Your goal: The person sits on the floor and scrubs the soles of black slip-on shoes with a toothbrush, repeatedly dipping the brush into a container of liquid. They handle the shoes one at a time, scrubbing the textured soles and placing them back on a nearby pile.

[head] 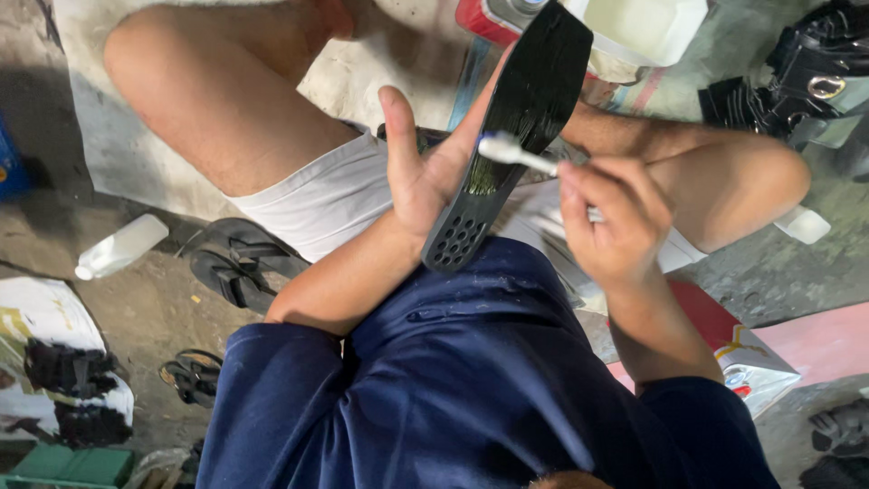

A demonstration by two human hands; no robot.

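- The left hand (pixel 418 172) holds a long black rubber shoe sole (pixel 511 127) upright in front of the person's chest, palm open against its edge and thumb raised; the sole's upper part looks glossy and wet, while the dotted heel end at the bottom looks dry.
- The right hand (pixel 614 217) has its grip closed around a small white-headed brush (pixel 509 150), whose tip touches the middle of the sole.
- Judged from the wet sheen, the step in hand is coating the sole's face, with the top done and the lower part not yet covered.
- The next stroke would call for a steady left hand, and for the brush to work down toward the heel end without touching the fingers.
- Black sandals (pixel 237 263) and a white plastic bottle (pixel 119 246) lie on the floor (pixel 154 308) to the left.
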